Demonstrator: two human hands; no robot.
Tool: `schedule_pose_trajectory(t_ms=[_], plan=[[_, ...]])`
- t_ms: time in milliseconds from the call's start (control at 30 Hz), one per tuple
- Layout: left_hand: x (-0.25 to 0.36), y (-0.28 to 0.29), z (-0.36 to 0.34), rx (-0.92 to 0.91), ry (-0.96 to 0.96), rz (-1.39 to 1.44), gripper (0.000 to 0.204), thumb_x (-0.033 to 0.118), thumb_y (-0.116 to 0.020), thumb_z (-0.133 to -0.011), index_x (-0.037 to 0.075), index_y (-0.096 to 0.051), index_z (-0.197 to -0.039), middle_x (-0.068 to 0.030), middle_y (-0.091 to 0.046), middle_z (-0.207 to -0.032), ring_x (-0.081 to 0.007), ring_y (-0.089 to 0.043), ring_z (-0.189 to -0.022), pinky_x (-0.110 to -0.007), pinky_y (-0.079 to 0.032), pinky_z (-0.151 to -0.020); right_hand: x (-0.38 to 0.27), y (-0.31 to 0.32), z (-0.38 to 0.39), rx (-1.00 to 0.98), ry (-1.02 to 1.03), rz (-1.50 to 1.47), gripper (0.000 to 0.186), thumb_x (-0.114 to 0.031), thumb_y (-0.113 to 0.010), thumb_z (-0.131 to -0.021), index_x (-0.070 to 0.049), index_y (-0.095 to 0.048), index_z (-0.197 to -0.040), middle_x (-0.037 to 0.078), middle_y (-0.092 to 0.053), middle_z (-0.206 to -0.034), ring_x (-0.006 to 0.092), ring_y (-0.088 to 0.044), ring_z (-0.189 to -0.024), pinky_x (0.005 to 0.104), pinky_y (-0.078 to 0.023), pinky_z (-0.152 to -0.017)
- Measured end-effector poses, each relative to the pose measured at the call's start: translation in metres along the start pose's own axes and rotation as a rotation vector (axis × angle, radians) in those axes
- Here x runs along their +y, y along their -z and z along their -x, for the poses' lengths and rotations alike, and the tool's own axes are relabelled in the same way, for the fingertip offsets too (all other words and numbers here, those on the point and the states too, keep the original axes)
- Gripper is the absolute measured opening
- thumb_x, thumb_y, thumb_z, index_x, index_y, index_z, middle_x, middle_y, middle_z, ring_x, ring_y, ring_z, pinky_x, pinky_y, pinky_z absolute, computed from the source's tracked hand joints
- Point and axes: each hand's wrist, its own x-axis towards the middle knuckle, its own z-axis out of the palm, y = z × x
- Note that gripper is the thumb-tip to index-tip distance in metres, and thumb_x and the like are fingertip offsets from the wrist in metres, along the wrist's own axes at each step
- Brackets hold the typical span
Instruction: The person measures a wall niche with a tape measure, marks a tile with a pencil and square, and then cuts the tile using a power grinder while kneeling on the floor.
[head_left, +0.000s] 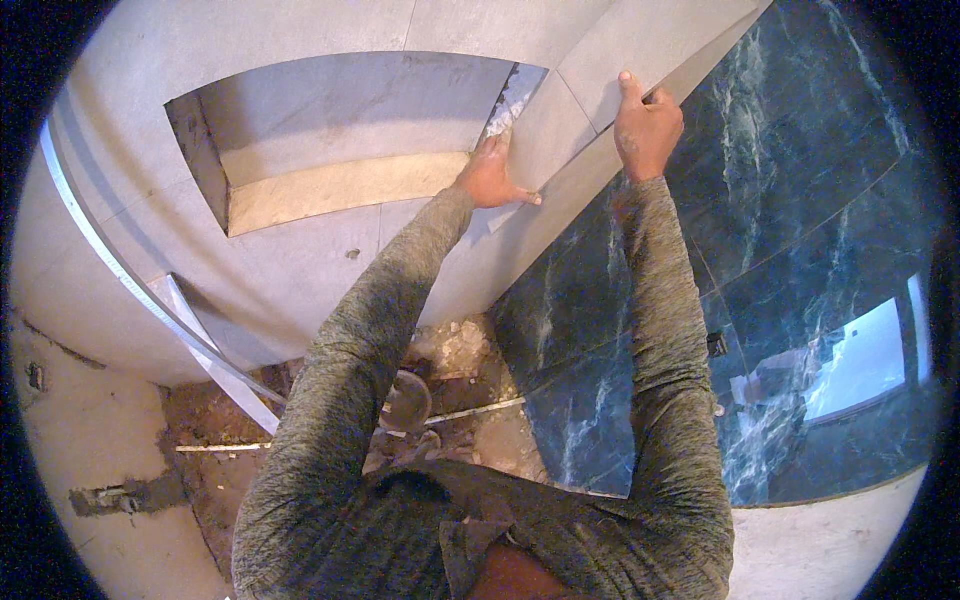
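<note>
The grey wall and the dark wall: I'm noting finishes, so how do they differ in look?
The grey wall is pale and fairly plain, while the dark wall is blue-green with white veins. The dark wall carries a bright, sharp-edged reflection; the grey wall shows none so clear. The grey wall has a recessed niche, whereas none shows in the dark wall. Both have thin joint lines.

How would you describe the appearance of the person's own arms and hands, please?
Both arms wear long, mottled grey-olive sleeves, the left sleeve and right sleeve reaching about to the wrists, with creases in the fabric. The left hand and right hand are bare, with no gloves.
</note>
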Motion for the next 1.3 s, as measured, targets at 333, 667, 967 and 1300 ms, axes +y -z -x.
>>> schedule_pose_trajectory(t_ms=[333, 667, 967, 1300], plan=[[-0.011, -0.014, -0.002, 0.035, 0.001, -0.034, 0.134, 0.060, -0.087, -0.055, -0.013, -0.020, -0.146, -0.0324, -0.027, -0.151, -0.0427, -0.025, -0.143, -0.043, -0.023, -0.119, 0.004, -0.004, 0.003, -0.061, -0.068, -0.023, 0.047, -0.031, -0.073, -0.084, 0.002, -0.050, -0.061, 0.015, -0.051, -0.055, 0.0192, -0.045, -0.052, 0.0399, -0.041, -0.054], [-0.006, -0.014, -0.006, 0.063, 0.041, -0.010, 0.133, 0.057, -0.089, -0.053, -0.012, -0.022, -0.146, -0.0330, -0.033, -0.147, -0.0439, -0.030, -0.140, -0.043, -0.027, -0.117, 0.016, -0.017, -0.008, -0.065, -0.032, -0.022, 0.046, -0.033, -0.073, -0.084, 0.002, -0.052, -0.063, 0.016, -0.055, -0.058, 0.0214, -0.049, -0.054, 0.0404, -0.042, -0.056], [-0.018, -0.008, -0.010, 0.101, -0.053, 0.016, 0.124, 0.057, -0.087, -0.057, -0.010, -0.030, -0.144, -0.0311, -0.043, -0.141, -0.0433, -0.041, -0.132, -0.044, -0.033, -0.113, 0.024, -0.026, -0.016, -0.086, -0.004, 0.006, 0.048, -0.036, -0.072, -0.085, 0.002, -0.053, -0.063, 0.017, -0.054, -0.057, 0.0220, -0.049, -0.054, 0.0413, -0.041, -0.055], [-0.092, 0.006, 0.022, 0.122, 0.293, 0.029, 0.090, 0.056, -0.075, -0.073, -0.009, -0.053, -0.130, -0.0287, -0.053, -0.134, -0.0385, -0.052, -0.125, -0.042, -0.041, -0.106, 0.019, -0.027, -0.015, -0.085, -0.017, -0.074, 0.042, -0.038, -0.070, -0.086, 0.002, -0.062, -0.073, 0.016, -0.064, -0.066, 0.0249, -0.059, -0.061, 0.0407, -0.046, -0.063]])
